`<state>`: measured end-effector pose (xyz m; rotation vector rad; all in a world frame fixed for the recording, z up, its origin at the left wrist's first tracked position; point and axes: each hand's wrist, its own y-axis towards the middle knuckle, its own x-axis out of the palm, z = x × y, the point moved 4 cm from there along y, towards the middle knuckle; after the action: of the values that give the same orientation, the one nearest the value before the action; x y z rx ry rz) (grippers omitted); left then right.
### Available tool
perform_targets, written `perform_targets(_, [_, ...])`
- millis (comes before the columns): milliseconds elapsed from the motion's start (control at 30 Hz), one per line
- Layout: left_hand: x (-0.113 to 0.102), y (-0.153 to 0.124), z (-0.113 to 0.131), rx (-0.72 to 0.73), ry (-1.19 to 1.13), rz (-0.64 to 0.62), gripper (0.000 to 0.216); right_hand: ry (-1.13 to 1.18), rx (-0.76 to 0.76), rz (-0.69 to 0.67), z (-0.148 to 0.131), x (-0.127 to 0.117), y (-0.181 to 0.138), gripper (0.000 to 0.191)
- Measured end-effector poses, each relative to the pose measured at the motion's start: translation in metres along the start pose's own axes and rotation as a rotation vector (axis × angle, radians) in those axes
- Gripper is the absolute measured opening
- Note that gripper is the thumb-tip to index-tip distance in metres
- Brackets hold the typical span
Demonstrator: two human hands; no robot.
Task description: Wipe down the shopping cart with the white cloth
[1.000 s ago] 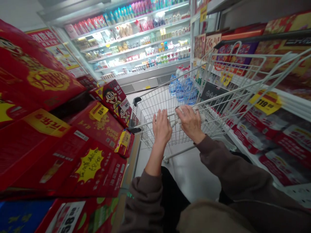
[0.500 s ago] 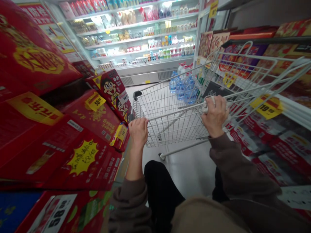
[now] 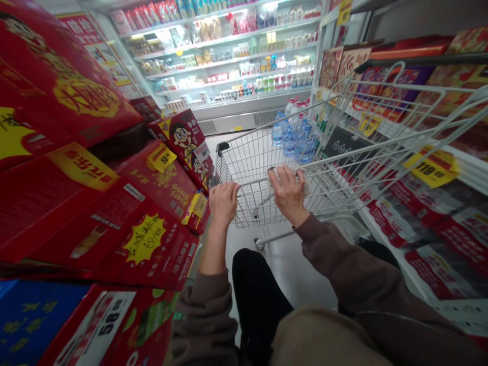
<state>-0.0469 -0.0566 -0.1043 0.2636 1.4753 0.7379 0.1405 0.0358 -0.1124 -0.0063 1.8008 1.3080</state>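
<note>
Left hand (image 3: 223, 201) curled snug round near top rail of wire shopping cart (image 3: 335, 158), close to its corner. Right hand (image 3: 287, 190) curled over same rail too, whitish wad (image 3: 307, 187) bunched underneath, looks like cloth. Readable stuff: yellow tag (image 3: 430, 166) says 119, smaller yellow tag (image 3: 163, 158) says 55, white sign (image 3: 109, 323) says 58. Red boxes (image 3: 114, 229) crowd left side, shelf packs (image 3: 438, 259) hem in right. Blue water bottles (image 3: 301, 140) on floor just past cart, lit fridge (image 3: 224, 109) behind.
</note>
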Motion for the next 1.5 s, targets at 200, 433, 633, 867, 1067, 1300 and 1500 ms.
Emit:
perform_targets(200, [-0.003,0.000,-0.017,0.056,-0.052,-0.041,0.045,-0.112,-0.026,-0.057,0.091,-0.039,-0.006,0.056])
perform_targets(433, [-0.013,-0.008,-0.013,0.007,-0.514,0.015,0.075,-0.125,0.158,0.031,0.082,-0.034,-0.002,0.055])
perform_targets(633, [-0.018,-0.010,-0.019,-0.069,-0.783,0.041,0.086,0.020,-0.057,0.025,-0.057,0.015,0.010,0.043])
perform_targets(867, [-0.017,-0.009,-0.030,-0.087,-0.840,0.000,0.088,0.136,-0.238,-0.030,-0.104,0.028,0.018,0.042])
perform_targets(1067, [-0.013,-0.001,-0.060,-0.003,-1.012,-0.163,0.104,0.152,-0.377,-0.059,-0.051,0.006,0.006,0.056])
perform_targets(1300, [-0.008,-0.001,-0.064,-0.045,-1.039,-0.029,0.097,0.038,-0.138,0.069,-0.026,0.004,0.006,0.057])
perform_targets(1500, [0.011,0.002,-0.067,-0.092,-0.944,0.184,0.091,-0.006,-0.212,0.079,-0.021,0.033,0.020,0.051])
